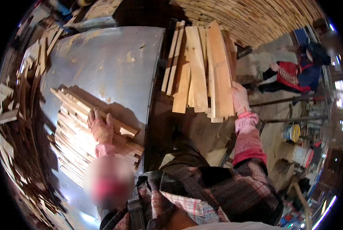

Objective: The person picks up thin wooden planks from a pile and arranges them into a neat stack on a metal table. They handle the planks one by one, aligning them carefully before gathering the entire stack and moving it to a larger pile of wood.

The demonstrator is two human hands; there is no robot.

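A metal table point(133, 61) at left bears stacked wood strips point(75, 132). Right of it, long boards point(197, 73) run near to far. The left hand point(100, 125) lies on the strips, fingers spread; the nearer right hand point(239, 99) touches the boards' right edge, grip unclear.

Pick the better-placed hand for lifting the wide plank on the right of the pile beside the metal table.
Right, I'd judge: the right hand is at that wide plank's edge, while the left hand rests on wooden strips on the metal table.
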